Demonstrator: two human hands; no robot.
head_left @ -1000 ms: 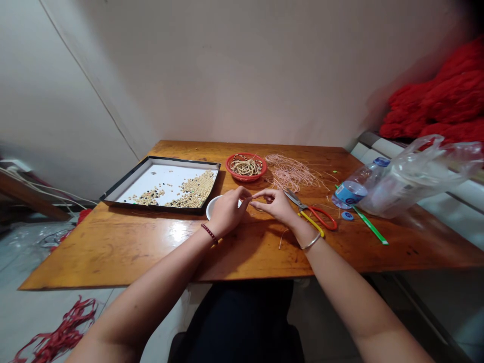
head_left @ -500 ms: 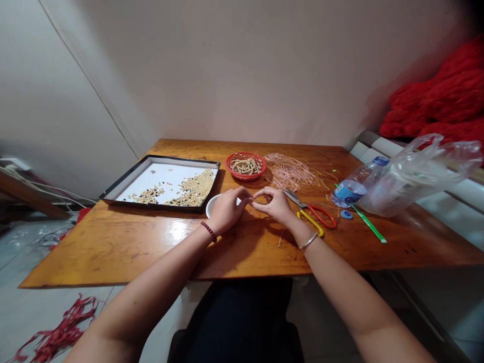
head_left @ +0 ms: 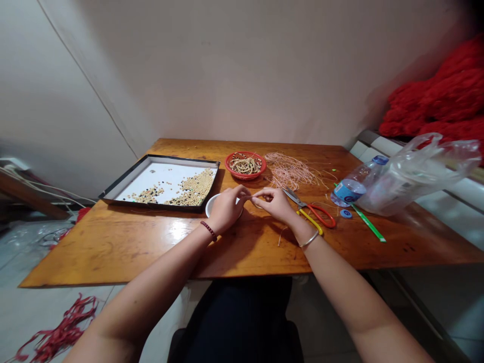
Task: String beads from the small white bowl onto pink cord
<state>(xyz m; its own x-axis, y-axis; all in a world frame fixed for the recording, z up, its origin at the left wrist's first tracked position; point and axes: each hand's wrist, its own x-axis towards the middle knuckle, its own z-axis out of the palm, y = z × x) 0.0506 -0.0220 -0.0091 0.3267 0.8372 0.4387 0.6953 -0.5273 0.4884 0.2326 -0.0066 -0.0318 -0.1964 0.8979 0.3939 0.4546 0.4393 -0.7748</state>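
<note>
Bead strand (head_left: 257, 204), only a short tan curve of it visible, is just under my right hand (head_left: 278, 204), near mid-table, over the wood. R thumb + index are pinched tip to tip, w/ the strand at the pinch; other fingers curl in behind. My left hand (head_left: 227, 205) meets it from the other side: thumb + index drawn close, tips right up by the R ones. Can't tell if the L tips grip the strand's end or a thread, too small to see. Both wrists are off the edge of the table (head_left: 124, 252), L w/ a dark red bracelet (head_left: 208, 230), R w/ a silver bangle (head_left: 309, 239).

White bowl (head_left: 209, 205) is partly hidden behind my L hand. Left of it: black-rimmed tray (head_left: 151, 205), w/ loose beads (head_left: 198, 186), mostly tan, some dk, heaped toward the near side + R corner. Beyond my hands: red basket (head_left: 245, 176) w/ bead strings (head_left: 245, 165) in it, then a tangle of pink thread (head_left: 289, 171) just to its R. Scissors (head_left: 294, 197), red + yellow handles, lie by my R wrist. Farther R: water bottle (head_left: 348, 191), blue cap (head_left: 345, 214) beside it, green strip (head_left: 368, 225), clear plastic bag (head_left: 393, 194).
</note>
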